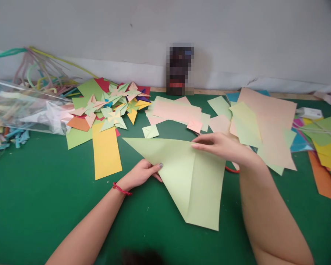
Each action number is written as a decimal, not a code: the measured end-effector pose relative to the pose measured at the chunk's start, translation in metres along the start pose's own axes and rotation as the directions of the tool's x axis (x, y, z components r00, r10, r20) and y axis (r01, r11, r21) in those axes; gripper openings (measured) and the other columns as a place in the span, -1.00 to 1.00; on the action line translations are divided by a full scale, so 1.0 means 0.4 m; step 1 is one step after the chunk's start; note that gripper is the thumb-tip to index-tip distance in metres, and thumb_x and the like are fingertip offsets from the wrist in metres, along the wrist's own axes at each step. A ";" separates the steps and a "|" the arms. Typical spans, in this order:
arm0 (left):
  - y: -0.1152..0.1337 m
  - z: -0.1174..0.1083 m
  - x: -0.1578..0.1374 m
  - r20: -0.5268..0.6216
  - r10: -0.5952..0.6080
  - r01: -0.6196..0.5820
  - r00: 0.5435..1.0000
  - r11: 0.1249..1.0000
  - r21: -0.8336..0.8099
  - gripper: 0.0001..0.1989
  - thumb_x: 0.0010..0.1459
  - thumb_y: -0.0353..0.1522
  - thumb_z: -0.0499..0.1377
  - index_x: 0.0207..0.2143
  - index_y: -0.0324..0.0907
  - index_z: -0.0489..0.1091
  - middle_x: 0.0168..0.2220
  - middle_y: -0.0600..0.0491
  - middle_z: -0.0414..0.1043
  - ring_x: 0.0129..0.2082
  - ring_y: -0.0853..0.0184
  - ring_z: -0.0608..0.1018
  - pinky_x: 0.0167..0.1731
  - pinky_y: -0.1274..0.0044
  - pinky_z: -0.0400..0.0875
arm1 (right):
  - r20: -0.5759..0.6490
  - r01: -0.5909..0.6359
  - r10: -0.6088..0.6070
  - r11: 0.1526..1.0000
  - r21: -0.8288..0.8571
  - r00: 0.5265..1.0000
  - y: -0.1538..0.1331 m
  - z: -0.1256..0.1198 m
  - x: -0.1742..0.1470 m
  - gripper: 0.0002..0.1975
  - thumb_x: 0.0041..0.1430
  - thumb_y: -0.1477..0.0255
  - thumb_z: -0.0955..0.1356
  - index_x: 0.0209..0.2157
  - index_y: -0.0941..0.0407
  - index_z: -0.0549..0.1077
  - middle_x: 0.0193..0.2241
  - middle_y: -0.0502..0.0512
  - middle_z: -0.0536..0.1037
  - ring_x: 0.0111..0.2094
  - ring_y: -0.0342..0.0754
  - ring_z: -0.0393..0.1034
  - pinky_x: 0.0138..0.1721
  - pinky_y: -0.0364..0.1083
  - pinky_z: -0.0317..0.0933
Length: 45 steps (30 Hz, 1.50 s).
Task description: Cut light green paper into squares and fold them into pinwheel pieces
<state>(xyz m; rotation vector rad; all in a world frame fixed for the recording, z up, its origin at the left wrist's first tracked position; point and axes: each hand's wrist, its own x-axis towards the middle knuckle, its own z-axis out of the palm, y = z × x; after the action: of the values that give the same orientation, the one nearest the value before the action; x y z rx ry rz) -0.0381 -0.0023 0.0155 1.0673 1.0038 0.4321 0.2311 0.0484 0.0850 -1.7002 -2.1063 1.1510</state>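
A light green sheet of paper (pixel 176 173) is held in front of me, with a triangular flap folded over and a plain strip down its right side. My left hand (pixel 140 173) pinches the slanting left edge, thumb on top and fingers partly hidden behind the paper. At the top edge, my right hand (pixel 223 145) has its thumb and fingers closed on the same sheet. Just beyond the sheet lie a small folded green square (pixel 150 131) and a small folded pink square (pixel 194 126). A red loop (pixel 232 169), perhaps a scissors handle, shows partly beside my right wrist.
Folded paper pinwheel shapes (pixel 114 119) are heaped at the back left, beside a yellow sheet (pixel 106 154). A clear plastic bag (pixel 44 116) and pipe cleaners (pixel 55 71) occupy the far left. Pink sheets (pixel 276 125) lie right; a blurred dark device (pixel 179 70) leans on the wall.
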 end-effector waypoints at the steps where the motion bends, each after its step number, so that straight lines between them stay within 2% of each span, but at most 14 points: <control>1: -0.002 -0.001 0.002 0.002 -0.003 0.003 1.000 1.000 -0.020 -0.67 0.11 -0.17 0.11 -0.36 -0.26 0.50 -0.37 -0.06 0.56 -0.40 0.23 0.59 -0.27 0.45 0.48 | 0.052 -0.008 0.008 1.000 -0.006 0.999 -0.003 -0.001 0.006 -0.65 0.04 0.06 0.28 -0.39 0.00 0.54 -0.40 0.03 0.55 -0.36 -0.01 0.41 -0.46 -0.12 0.22; 5: 0.000 -0.002 0.006 0.014 -0.036 0.037 0.999 0.999 -0.037 -0.67 0.12 -0.18 0.10 -0.34 -0.29 0.47 -0.34 -0.05 0.55 -0.37 0.26 0.58 -0.24 0.46 0.47 | 0.163 -0.086 0.080 0.996 0.032 0.983 -0.004 -0.009 0.015 -0.61 -0.01 0.03 0.30 -0.45 0.07 0.49 -0.47 0.03 0.50 -0.43 -0.08 0.34 -0.53 -0.16 0.10; 10: 0.008 -0.003 0.006 0.018 -0.050 0.050 0.999 0.999 -0.013 -0.68 0.13 -0.19 0.10 -0.37 -0.28 0.47 -0.36 -0.03 0.55 -0.38 0.28 0.58 -0.25 0.48 0.46 | 0.175 -0.158 0.144 0.985 0.068 0.974 0.000 -0.012 0.017 -0.61 -0.06 0.02 0.32 -0.45 0.07 0.48 -0.52 0.01 0.47 -0.49 -0.13 0.28 -0.55 -0.17 0.04; 18: 0.015 -0.003 0.005 0.012 -0.042 0.042 0.999 0.999 -0.020 -0.68 0.11 -0.19 0.12 -0.42 -0.28 0.49 -0.38 -0.04 0.55 -0.38 0.27 0.58 -0.26 0.48 0.48 | 0.157 -0.161 0.147 0.983 0.084 0.977 -0.004 -0.012 0.020 -0.61 -0.08 0.02 0.33 -0.51 0.08 0.46 -0.54 0.00 0.44 -0.52 -0.16 0.23 -0.56 -0.17 0.02; 24: 0.016 0.000 0.005 0.002 -0.037 0.037 0.999 0.999 -0.021 -0.68 0.11 -0.19 0.12 -0.37 -0.28 0.50 -0.35 -0.06 0.55 -0.38 0.24 0.59 -0.26 0.43 0.49 | 0.153 -0.157 0.144 0.985 0.071 0.978 -0.002 -0.011 0.020 -0.57 -0.09 -0.02 0.32 -0.50 0.09 0.47 -0.54 0.03 0.45 -0.53 -0.14 0.24 -0.57 -0.17 0.02; 30: 0.015 -0.002 0.003 0.013 -0.041 0.041 0.999 0.999 0.005 -0.66 0.13 -0.19 0.09 -0.39 -0.29 0.49 -0.36 -0.06 0.55 -0.37 0.26 0.58 -0.23 0.46 0.47 | 0.155 -0.129 0.114 0.987 0.093 0.981 -0.001 -0.012 0.018 -0.61 -0.07 0.02 0.33 -0.49 0.08 0.47 -0.56 0.00 0.45 -0.55 -0.17 0.22 -0.58 -0.17 0.00; 33: 0.018 0.000 0.004 -0.021 -0.019 0.019 1.000 0.999 -0.035 -0.70 0.12 -0.21 0.12 -0.29 -0.27 0.46 -0.29 -0.04 0.54 -0.34 0.27 0.57 -0.29 0.48 0.48 | 0.181 -0.140 0.118 0.984 0.113 0.976 0.000 -0.014 0.017 -0.63 -0.08 0.04 0.35 -0.48 0.07 0.49 -0.52 0.01 0.50 -0.52 -0.15 0.27 -0.55 -0.17 0.05; 35: 0.021 0.002 0.005 -0.059 -0.002 0.000 0.998 1.000 -0.030 -0.73 0.10 -0.22 0.14 -0.30 -0.25 0.45 -0.28 -0.03 0.54 -0.32 0.27 0.56 -0.32 0.50 0.48 | 0.190 -0.153 0.129 0.982 0.116 0.973 0.002 -0.014 0.019 -0.64 -0.09 0.04 0.36 -0.47 0.07 0.50 -0.51 0.01 0.51 -0.50 -0.14 0.30 -0.55 -0.17 0.07; 39: 0.022 0.005 0.007 -0.128 0.012 -0.015 0.992 1.000 -0.021 -0.76 0.09 -0.22 0.16 -0.39 -0.24 0.42 -0.36 0.00 0.54 -0.37 0.31 0.56 -0.37 0.53 0.47 | 0.206 -0.168 0.140 0.978 0.126 0.969 0.005 -0.013 0.024 -0.64 -0.09 0.05 0.36 -0.46 0.06 0.50 -0.50 0.01 0.51 -0.49 -0.13 0.32 -0.56 -0.18 0.07; 43: 0.012 0.005 0.009 -0.185 0.011 -0.033 0.983 0.993 -0.114 -0.75 0.07 -0.21 0.17 -0.32 -0.22 0.38 -0.37 0.03 0.52 -0.41 0.35 0.54 -0.41 0.54 0.46 | 0.211 -0.167 0.137 0.977 0.136 0.968 0.007 -0.010 0.029 -0.62 -0.10 0.03 0.35 -0.46 0.07 0.50 -0.50 0.02 0.51 -0.50 -0.14 0.31 -0.56 -0.18 0.07; 45: 0.003 0.003 0.011 -0.196 -0.004 -0.032 0.981 0.982 -0.184 -0.74 0.07 -0.19 0.17 -0.36 -0.23 0.37 -0.44 0.05 0.51 -0.46 0.36 0.54 -0.42 0.53 0.46 | 0.218 -0.170 0.137 0.975 0.142 0.966 0.007 -0.009 0.031 -0.60 -0.12 0.02 0.35 -0.45 0.08 0.50 -0.50 0.03 0.50 -0.50 -0.13 0.32 -0.56 -0.17 0.08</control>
<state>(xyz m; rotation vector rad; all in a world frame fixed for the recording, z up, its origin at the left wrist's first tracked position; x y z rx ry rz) -0.0346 0.0007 0.0148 0.8753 1.1062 0.6398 0.2314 0.0610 0.0818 -1.7619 -1.9569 1.5604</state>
